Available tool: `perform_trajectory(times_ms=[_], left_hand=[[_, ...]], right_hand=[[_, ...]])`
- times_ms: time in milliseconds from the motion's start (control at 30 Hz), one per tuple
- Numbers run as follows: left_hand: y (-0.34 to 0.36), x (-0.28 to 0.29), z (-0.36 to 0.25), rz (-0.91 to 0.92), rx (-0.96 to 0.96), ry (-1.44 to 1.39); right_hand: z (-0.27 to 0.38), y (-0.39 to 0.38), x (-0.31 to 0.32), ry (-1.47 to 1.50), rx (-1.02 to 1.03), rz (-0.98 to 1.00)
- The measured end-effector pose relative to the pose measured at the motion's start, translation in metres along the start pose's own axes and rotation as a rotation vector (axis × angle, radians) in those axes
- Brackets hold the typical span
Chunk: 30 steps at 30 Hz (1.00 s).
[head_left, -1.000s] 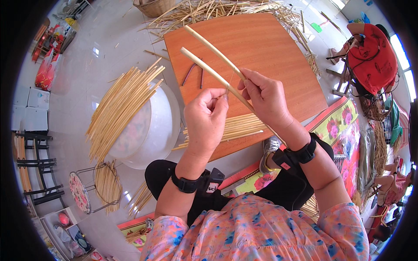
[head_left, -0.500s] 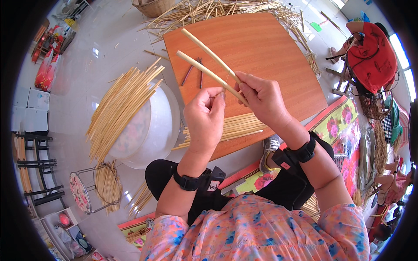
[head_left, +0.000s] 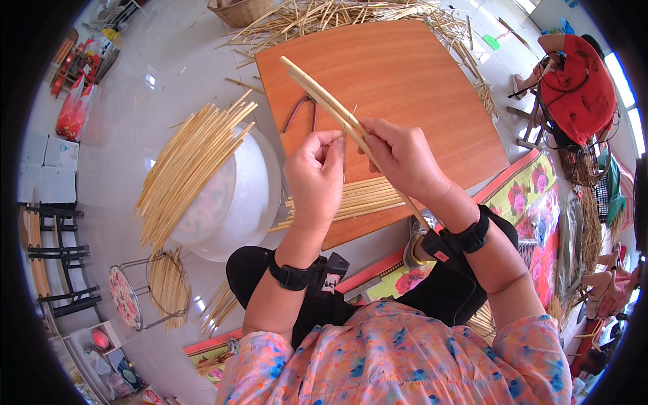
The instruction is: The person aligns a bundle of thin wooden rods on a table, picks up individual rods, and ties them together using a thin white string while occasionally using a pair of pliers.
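Two pale straw-like stalks (head_left: pixel 317 92) lie side by side and slant up to the left over the wooden table. My right hand (head_left: pixel 403 152) is closed around their lower part, and one stalk's end runs down past the wrist. Beside it, my left hand (head_left: pixel 315 172) pinches a thin strand (head_left: pixel 345 128) that wraps the stalks; it is too fine to make out well. Left of the stalks, dark-handled pliers (head_left: pixel 291 116) rest on the table, partly covered. More stalks (head_left: pixel 368 197) lie in a row along the table's near edge, below my hands.
The orange-brown table (head_left: pixel 418 74) stands in front of me. On its left, a bundle of stalks (head_left: pixel 196 162) lies across a white round stool (head_left: pixel 253 196). Loose stalks (head_left: pixel 324 13) cover the floor behind, near a wicker basket (head_left: pixel 239 10). A person in red (head_left: pixel 577 88) sits at far right.
The two stalks, spread apart at their far ends before, are now together. They have shifted in my right hand, and my left hand has moved slightly left.
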<state>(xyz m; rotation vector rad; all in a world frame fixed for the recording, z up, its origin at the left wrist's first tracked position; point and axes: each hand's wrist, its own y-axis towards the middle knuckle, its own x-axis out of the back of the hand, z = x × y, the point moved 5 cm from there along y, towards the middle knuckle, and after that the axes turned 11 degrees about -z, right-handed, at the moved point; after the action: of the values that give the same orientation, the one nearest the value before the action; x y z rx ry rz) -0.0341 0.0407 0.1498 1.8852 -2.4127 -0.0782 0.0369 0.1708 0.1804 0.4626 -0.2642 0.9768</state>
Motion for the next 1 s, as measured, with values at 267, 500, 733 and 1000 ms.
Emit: perform_trajectory(times_ms=[267,500,733,1000], left_hand=[[-0.009,-0.010,0.000,0.039,-0.074,0.002],[-0.011,-0.013,-0.003,0.030,0.086,-0.115],[-0.009,-0.013,0.005,-0.008,0.118,-0.166],[-0.005,-0.010,0.011,0.002,0.279,-0.279]], right_hand=[[0.000,-0.001,-0.002,-0.196,0.148,-0.125],[0.001,-0.007,-0.004,-0.457,0.336,-0.235],[0.001,-0.008,-0.009,-0.499,0.321,-0.177],[-0.002,-0.012,-0.015,-0.509,0.333,-0.150]])
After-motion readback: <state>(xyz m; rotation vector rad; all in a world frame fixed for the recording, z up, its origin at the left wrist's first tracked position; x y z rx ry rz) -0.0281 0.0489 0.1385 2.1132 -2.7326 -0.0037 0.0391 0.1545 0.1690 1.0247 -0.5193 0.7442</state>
